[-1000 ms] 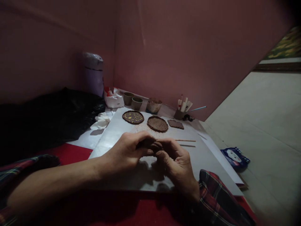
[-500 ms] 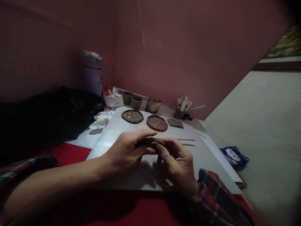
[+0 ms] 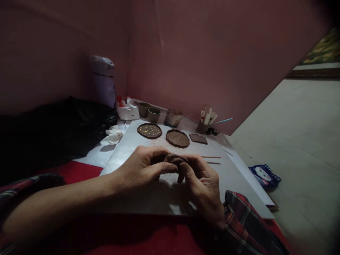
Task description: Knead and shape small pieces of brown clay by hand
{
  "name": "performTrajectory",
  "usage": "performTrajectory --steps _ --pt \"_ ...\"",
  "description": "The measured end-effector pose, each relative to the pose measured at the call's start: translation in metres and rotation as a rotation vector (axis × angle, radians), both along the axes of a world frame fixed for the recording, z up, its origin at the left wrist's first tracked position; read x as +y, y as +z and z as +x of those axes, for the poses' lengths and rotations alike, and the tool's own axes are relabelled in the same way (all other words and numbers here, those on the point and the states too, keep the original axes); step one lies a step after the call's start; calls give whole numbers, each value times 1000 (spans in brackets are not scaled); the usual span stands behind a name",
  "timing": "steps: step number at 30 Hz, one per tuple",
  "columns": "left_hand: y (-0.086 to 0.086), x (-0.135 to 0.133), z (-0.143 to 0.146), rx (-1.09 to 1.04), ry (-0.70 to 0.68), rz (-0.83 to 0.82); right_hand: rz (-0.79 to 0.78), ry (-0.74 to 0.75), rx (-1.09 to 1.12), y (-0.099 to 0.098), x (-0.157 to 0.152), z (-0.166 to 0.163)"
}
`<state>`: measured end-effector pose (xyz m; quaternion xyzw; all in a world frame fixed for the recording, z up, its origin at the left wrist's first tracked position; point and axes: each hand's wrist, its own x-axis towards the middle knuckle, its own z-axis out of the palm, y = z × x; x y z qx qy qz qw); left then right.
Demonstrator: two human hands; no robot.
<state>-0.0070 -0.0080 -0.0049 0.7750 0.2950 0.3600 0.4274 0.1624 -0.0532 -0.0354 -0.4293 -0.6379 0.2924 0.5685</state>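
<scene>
Between my two hands is a lump of brown clay [image 3: 175, 158], held above the near part of a pale board [image 3: 228, 191]. My left hand [image 3: 148, 163] grips its left side, thumb in front and fingers behind. On the other side my right hand [image 3: 200, 177] pinches the clay with thumb and fingers. Part of the lump is hidden by the fingers. Beyond it on the board lie a round dark clay piece with yellow specks [image 3: 149, 131], a round brown clay piece with a raised rim [image 3: 177, 138] and a small four-sided clay slab [image 3: 198, 138].
A thin stick [image 3: 211, 157] lies right of my hands. Behind the board stand two green cups [image 3: 154, 115], a glass bowl [image 3: 173, 118] and a tool holder [image 3: 202, 127]. A white flower-like object [image 3: 113, 135] and black plastic [image 3: 58, 131] are at left.
My left fingers have lowered and closed onto the clay, and more of the lump shows between my hands. My right hand stays in nearly the same place.
</scene>
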Motion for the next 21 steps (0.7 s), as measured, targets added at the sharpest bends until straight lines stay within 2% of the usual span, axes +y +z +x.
performTrajectory --steps 11,17,21 --pt "1 -1 2 -62 -64 -142 6 27 -74 -1 -1 4" --pt "0 -2 0 74 -3 63 -49 39 -81 -1 1 4" --pt "1 0 -2 82 -30 136 11 26 -165 -1 1 3"
